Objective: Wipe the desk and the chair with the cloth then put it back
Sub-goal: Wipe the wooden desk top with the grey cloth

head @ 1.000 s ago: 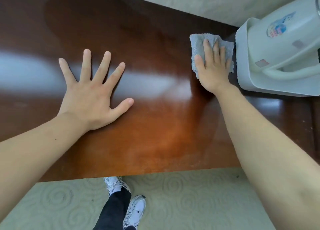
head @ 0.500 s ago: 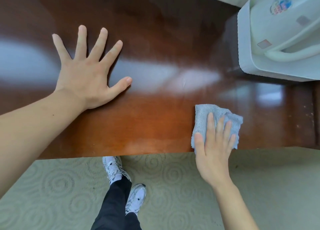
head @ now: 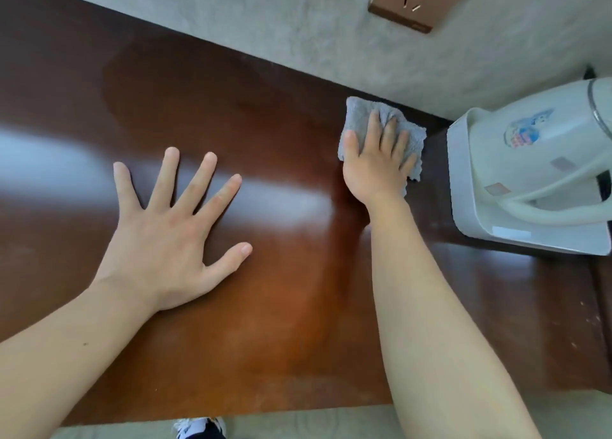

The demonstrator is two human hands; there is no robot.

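Right hand (head: 376, 163): back at the tabletop's (head: 265, 322) far edge, up from the near edge.
Cloth (head: 359, 114): under the palm again, beside the white kettle (head: 530, 173).

Your right hand (head: 376, 170) hides most of the grey terry cloth (head: 359, 115); the white plastic kettle (head: 543, 170) and copper-brown wall socket plate (head: 412, 3) are cut off by the frame edges.

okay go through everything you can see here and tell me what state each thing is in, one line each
Cloth: crumpled, flat on the desk under the right hand.
Right hand: palm down, pressing the cloth.
Left hand: fingers spread, flat on the bare desk.
Desk: glossy, with specks near its right edge.
Kettle: upright beside the cloth, not touching it.
Wall socket: nothing plugged in.
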